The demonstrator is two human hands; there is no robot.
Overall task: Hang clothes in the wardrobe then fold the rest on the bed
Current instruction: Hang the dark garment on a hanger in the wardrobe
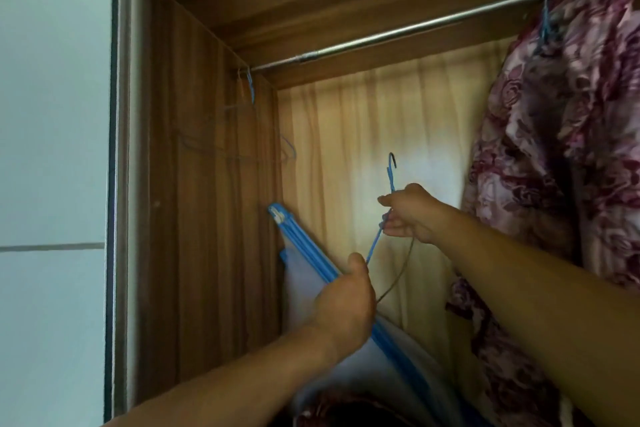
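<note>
Left hand (343,302), right hand (408,215); one rail (398,33); one garment (561,149) — at least three hangers (391,177).

The wardrobe side (207,184) is brown wood with dark stripes, smooth and a bit dull. The rail (398,33) up top is shiny silver metal. The hanger (391,177) is thin wire with a blue coat; its lower part looks bare and grey-brown. The back wall (363,132) is soft cream cloth with folds. The flowery cloth (554,149) is thin, pink and purple. The blue bars (304,248) look like smooth plastic. The white panel (52,114) is smooth and a little shiny.
</note>
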